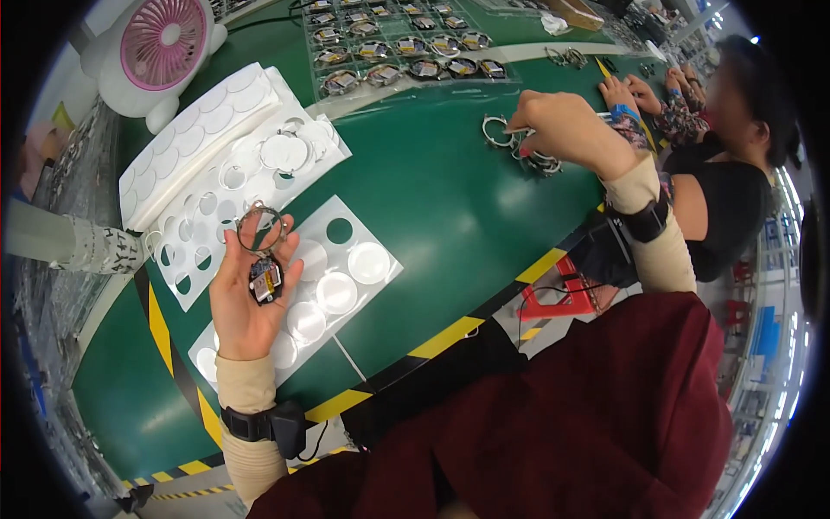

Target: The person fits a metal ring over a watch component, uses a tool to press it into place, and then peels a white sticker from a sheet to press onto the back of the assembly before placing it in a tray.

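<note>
My left hand point(248, 303) is palm up, its fingers curled around two things. A thin metal ring point(262, 227) stands at the fingertips, and a small round electronic module point(265, 280) with a yellow label rests against the fingers below it. Below and beside this hand lies a sheet of white round stickers point(336, 292) with one round hole. Farther right, my right hand point(562, 130) reaches down with its fingers closed on a metal ring point(496, 131). Several more metal rings point(543, 163) lie bunched under its fingers, partly hidden by the hand.
Clear trays of round modules point(372, 50) stand at the back. On the left are a pink-and-white fan point(170, 36), stacked white sticker sheets point(203, 130) and a taped post point(91, 249). Striped tape point(445, 337) marks the table's front edge. A co-worker point(718, 190) sits at the right.
</note>
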